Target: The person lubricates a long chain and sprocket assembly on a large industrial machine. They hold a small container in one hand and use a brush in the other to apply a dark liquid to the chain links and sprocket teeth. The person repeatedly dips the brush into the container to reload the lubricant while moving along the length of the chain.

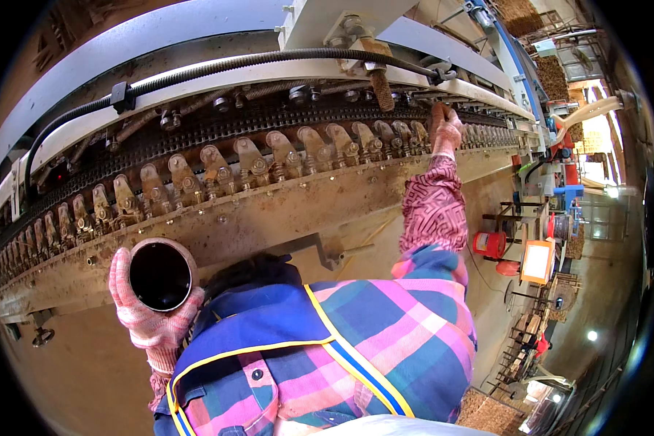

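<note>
My left hand (pixel 152 327), in a pink and white knit glove, is wrapped round a round cup-like container (pixel 189 263) with dark contents, possibly liquid. It is held upright beside the machine's near rail (pixel 269 218). Far to the right, my right hand (pixel 445 131), gloved as well, reaches over the row of metal levers with springs (pixel 215 167). Its fingers are closed together by the long dark chain (pixel 189 138); whatever they hold, if anything, is hidden or too small to name.
A black corrugated hose (pixel 247 62) arches over the machine's white frame (pixel 65 109). A threaded bolt (pixel 380 89) hangs down near my right hand. On the right stand a red bucket (pixel 489 245), an orange-framed panel (pixel 538 261) and racks. A brown floor (pixel 87 370) lies below.
</note>
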### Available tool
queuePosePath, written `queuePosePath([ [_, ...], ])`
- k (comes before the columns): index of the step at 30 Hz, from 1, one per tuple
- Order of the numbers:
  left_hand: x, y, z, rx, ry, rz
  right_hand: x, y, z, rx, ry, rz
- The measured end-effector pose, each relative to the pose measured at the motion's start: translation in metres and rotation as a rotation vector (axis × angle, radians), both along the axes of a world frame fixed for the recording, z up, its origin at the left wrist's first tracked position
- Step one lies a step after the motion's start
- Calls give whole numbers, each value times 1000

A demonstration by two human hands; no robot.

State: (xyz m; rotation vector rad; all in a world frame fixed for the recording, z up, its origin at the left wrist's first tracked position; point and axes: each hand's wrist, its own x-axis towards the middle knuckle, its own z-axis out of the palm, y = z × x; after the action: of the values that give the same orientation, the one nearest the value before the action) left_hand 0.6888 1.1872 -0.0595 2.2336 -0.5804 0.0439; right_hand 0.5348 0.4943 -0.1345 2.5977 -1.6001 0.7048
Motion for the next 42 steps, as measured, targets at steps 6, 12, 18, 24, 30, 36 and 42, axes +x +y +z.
queuePosePath([
  [6, -7, 8, -6, -178, 141, 106, 29, 31, 23, -105, 31, 82],
  [12, -2, 8, -4, -308, 263, 169, 27, 49, 9, 213, -140, -62],
  [18, -2, 5, -1, -362, 314, 214, 9, 59, 24, 40, -46, -38],
  [24, 3, 10, -7, -366, 351, 185, -1, -33, -7, -16, 342, -108],
  [30, 3, -2, -1, -383, 333, 226, 12, 29, 22, 187, -228, 33],
  [36, 2, 3, 0, -344, 326, 204, 22, 6, 39, 150, 30, 43],
  [42, 4, -4, 1, -373, 352, 234, -4, 25, 2, 134, -162, -18],
])
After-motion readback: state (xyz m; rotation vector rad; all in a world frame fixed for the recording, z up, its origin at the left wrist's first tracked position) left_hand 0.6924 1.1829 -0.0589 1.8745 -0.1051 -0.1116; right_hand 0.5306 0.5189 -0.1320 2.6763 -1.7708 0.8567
